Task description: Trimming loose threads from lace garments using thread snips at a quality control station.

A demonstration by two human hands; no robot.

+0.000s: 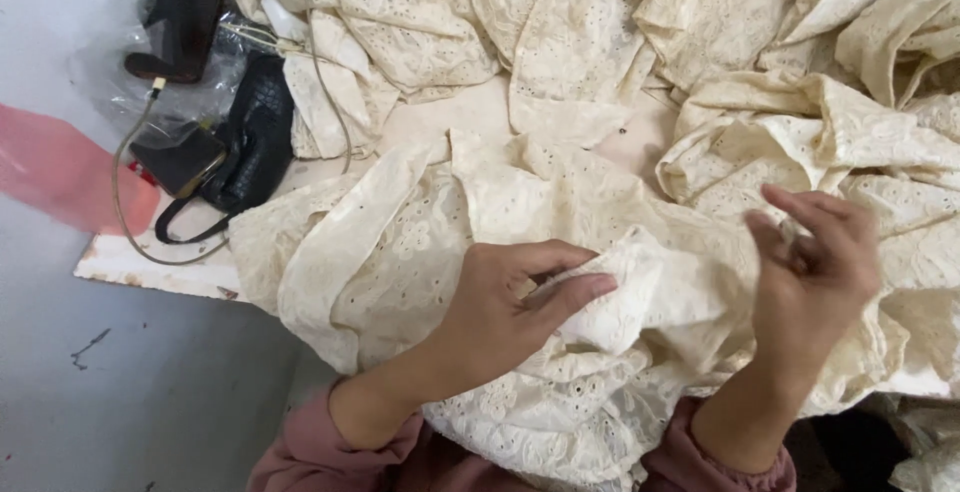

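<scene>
A heap of cream eyelet-lace fabric [560, 92] covers most of the view and spills toward me. My left hand [505, 307] pinches a fold of this fabric between thumb and fingers near the middle. My right hand [815, 267] is raised just to the right, fingers loosely curled over the cloth, blurred; whether it grips a thin edge or thread I cannot tell. Both wrists show pink sleeves.
The fabric lies on a pale board [150, 264] over a grey floor [120, 392]. At the upper left sit a black handbag [250, 142], a dark pouch in clear plastic [180, 27], a small dark device [178, 159] with a cable. A red floor patch [60, 167] lies left.
</scene>
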